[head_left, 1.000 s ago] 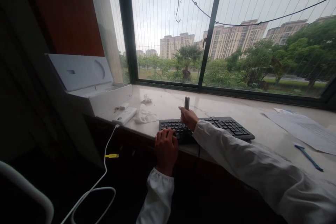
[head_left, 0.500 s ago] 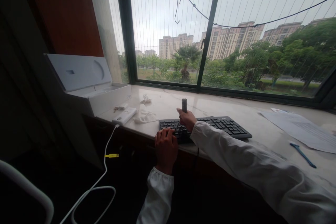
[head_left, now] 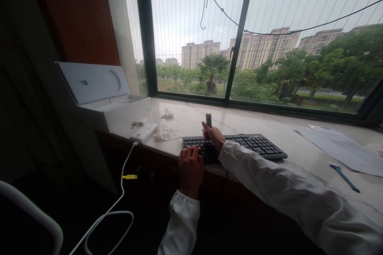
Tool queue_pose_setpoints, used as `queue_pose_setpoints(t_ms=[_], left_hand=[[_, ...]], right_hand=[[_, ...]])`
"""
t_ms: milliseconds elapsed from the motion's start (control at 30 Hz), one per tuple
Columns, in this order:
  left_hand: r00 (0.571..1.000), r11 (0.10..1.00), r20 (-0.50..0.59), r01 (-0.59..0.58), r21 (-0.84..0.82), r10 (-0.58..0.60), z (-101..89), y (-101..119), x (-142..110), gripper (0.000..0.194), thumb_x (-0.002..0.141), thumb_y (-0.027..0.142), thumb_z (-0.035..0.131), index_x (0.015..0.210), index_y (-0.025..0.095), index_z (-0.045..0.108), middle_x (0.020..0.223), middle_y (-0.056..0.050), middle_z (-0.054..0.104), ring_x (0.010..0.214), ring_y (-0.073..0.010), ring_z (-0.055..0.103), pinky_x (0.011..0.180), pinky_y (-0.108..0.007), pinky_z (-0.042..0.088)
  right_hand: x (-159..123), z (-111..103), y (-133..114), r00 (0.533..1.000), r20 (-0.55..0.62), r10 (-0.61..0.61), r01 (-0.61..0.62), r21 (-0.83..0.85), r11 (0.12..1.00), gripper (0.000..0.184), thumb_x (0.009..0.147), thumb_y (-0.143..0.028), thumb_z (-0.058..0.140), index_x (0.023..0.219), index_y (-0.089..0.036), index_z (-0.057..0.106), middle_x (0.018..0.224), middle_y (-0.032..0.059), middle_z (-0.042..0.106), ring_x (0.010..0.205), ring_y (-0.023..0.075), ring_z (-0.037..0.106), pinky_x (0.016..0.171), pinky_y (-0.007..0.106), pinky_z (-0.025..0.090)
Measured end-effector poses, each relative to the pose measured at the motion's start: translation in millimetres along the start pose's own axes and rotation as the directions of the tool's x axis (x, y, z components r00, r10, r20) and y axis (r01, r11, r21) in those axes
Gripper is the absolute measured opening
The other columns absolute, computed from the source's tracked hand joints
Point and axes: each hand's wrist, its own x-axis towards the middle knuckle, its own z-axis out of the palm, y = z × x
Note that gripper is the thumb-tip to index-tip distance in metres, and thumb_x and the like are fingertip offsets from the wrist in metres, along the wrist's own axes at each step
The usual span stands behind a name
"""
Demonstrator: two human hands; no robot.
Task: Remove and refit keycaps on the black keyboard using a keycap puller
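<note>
A black keyboard (head_left: 263, 145) lies along the near edge of the marble sill. My left hand (head_left: 190, 167) has its fingers curled over the keyboard's near left edge, gripping it; the thumb is hidden. My right hand (head_left: 214, 135) is closed around a short dark handle-like tool (head_left: 208, 119) held upright above the left half of the keys. The tool's top sticks out over my fist, and its lower end points at the keys, too dark to make out clearly. My right forearm crosses over the keyboard's front edge.
On the left stand an open white box (head_left: 116, 107) and a white power bank (head_left: 144, 132) with a white cable (head_left: 122, 179) plugged in. Crumpled white tissue (head_left: 166, 131) lies beyond the power bank. Paper sheets (head_left: 344, 147) and a blue pen-like stick (head_left: 344, 177) lie right. A window (head_left: 191, 71) backs the sill.
My right hand has shifted slightly left and down with the dark tool, over the left part of the keys. My left hand stays on the keyboard's edge.
</note>
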Motion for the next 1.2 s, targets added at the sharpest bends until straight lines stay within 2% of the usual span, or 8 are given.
queue_pose_setpoints(t_ms=[167,400,500,567,700,767,900,1200], left_hand=[[1.0,1.0,-0.006,-0.003,-0.003,0.003,0.3,-0.1,0.0,0.028,0.088,0.011,0.05,0.106,0.024,0.066,0.113,-0.003,0.066,0.109,-0.0228,0.054,0.098,-0.04,0.042],[1.0,1.0,-0.002,-0.001,-0.006,0.001,-0.5,0.2,0.2,0.028,0.088,0.011,0.05,0.107,0.024,0.066,0.114,-0.003,0.065,0.109,-0.0232,0.054,0.099,-0.041,0.042],[1.0,1.0,-0.002,0.0,-0.007,0.0,-0.7,0.1,0.3,0.028,0.088,0.011,0.05,0.106,0.024,0.066,0.114,-0.003,0.065,0.109,-0.0232,0.054,0.099,-0.041,0.042],[1.0,1.0,-0.002,0.0,-0.008,0.0,-0.4,0.0,0.1,0.028,0.088,0.01,0.049,0.106,0.024,0.066,0.113,-0.003,0.066,0.109,-0.0233,0.054,0.098,-0.042,0.042],[1.0,1.0,-0.006,-0.003,-0.005,0.003,0.1,0.0,-0.2,0.028,0.088,0.011,0.049,0.107,0.024,0.066,0.114,-0.003,0.066,0.109,-0.0232,0.054,0.098,-0.042,0.043],[1.0,1.0,-0.011,-0.004,-0.003,0.004,-0.1,0.2,-0.2,0.028,0.088,0.01,0.049,0.106,0.024,0.066,0.113,-0.004,0.066,0.109,-0.023,0.054,0.098,-0.041,0.043],[1.0,1.0,-0.01,-0.006,-0.004,0.006,-0.5,0.4,-0.1,0.028,0.088,0.01,0.049,0.105,0.024,0.066,0.113,-0.004,0.066,0.109,-0.0227,0.054,0.099,-0.041,0.042],[1.0,1.0,-0.018,-0.012,0.003,0.012,2.1,-0.9,0.2,0.028,0.088,0.011,0.048,0.106,0.023,0.067,0.112,-0.004,0.066,0.107,-0.0231,0.055,0.098,-0.041,0.043]], right_hand=[[-1.7,-3.4,-3.6,1.0,0.012,-0.02,0.019,0.063,0.998,0.031,0.08,-0.035,0.063,0.059,-0.013,0.057,0.06,0.0042,0.059,0.054,0.0115,0.054,0.055,0.024,0.046],[-3.1,-3.1,-7.4,0.997,0.07,-0.013,0.003,0.139,0.99,0.014,0.076,-0.021,0.064,0.079,-0.01,0.071,0.096,0.0122,0.069,0.082,0.0164,0.064,0.066,0.024,0.053],[-4.4,-4.3,-7.1,0.993,0.111,-0.044,0.024,0.176,0.984,0.032,0.073,-0.018,0.066,0.105,-0.017,0.07,0.098,0.0067,0.069,0.073,0.0129,0.063,0.055,0.021,0.049],[-5.2,-4.9,-6.4,0.988,0.138,-0.07,0.041,0.203,0.978,0.043,0.073,-0.021,0.067,0.116,-0.021,0.064,0.081,0.0017,0.067,0.054,0.009,0.056,0.041,0.018,0.038],[-6.7,-2.7,-5.7,0.99,0.14,-0.028,-0.009,0.256,0.967,0.027,0.08,-0.042,0.066,0.091,-0.018,0.063,0.044,-0.01,0.035,0.034,0.004,0.024,0.032,0.017,0.016],[-6.0,0.4,-5.7,0.995,0.093,0.035,-0.059,0.275,0.96,0.037,0.079,-0.05,0.066,0.068,-0.019,0.051,0.042,-0.012,0.023,0.033,0.0033,0.017,0.032,0.018,0.012],[-1.0,8.1,-4.7,0.996,-0.02,0.083,-0.075,0.262,0.962,0.053,0.08,-0.055,0.063,0.058,-0.024,0.026,0.04,-0.0112,0.023,0.032,0.0036,0.017,0.029,0.02,0.011],[2.3,19.1,-1.8,0.986,-0.142,0.082,-0.061,0.145,0.988,0.043,0.079,-0.053,0.064,0.061,-0.024,0.038,0.036,-0.0085,0.031,0.03,0.007,0.025,0.028,0.024,0.018]])
